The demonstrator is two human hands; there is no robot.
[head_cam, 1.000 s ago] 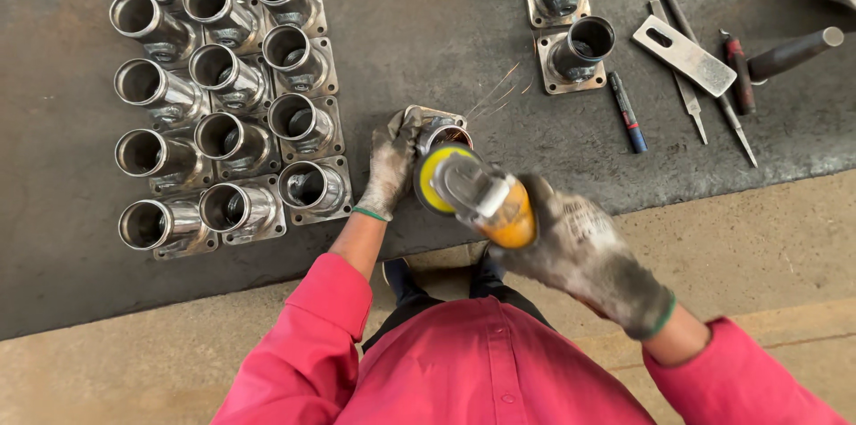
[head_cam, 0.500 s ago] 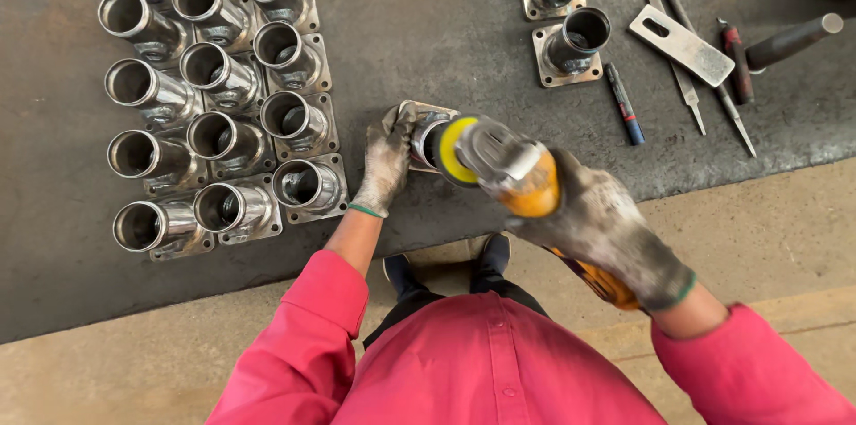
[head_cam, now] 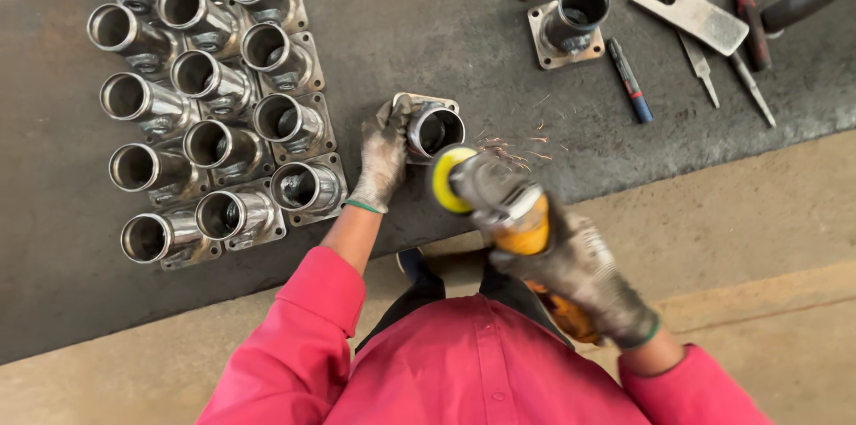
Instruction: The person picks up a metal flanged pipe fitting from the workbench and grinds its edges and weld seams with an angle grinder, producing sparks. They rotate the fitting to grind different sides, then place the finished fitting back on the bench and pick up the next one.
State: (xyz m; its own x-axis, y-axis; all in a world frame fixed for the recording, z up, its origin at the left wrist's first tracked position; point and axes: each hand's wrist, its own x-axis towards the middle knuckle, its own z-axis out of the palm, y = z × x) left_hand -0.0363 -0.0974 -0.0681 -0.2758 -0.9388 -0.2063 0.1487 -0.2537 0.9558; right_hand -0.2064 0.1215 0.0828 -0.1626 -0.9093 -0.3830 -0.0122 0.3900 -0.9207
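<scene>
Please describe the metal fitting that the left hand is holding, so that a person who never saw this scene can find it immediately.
On the dark metal table, a big group of shiny tube fittings lies at the left and two darker ones at the top. The wanted fitting lies alone between them, near the table's front edge. Only this one is gripped by the gloved left hand, with sparks beside it.

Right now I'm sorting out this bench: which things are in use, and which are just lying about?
In use:
left hand steadying the tube fitting
right hand gripping the grinder

Lying about:
finished fittings
two fittings
marker
flat bracket
files
</scene>
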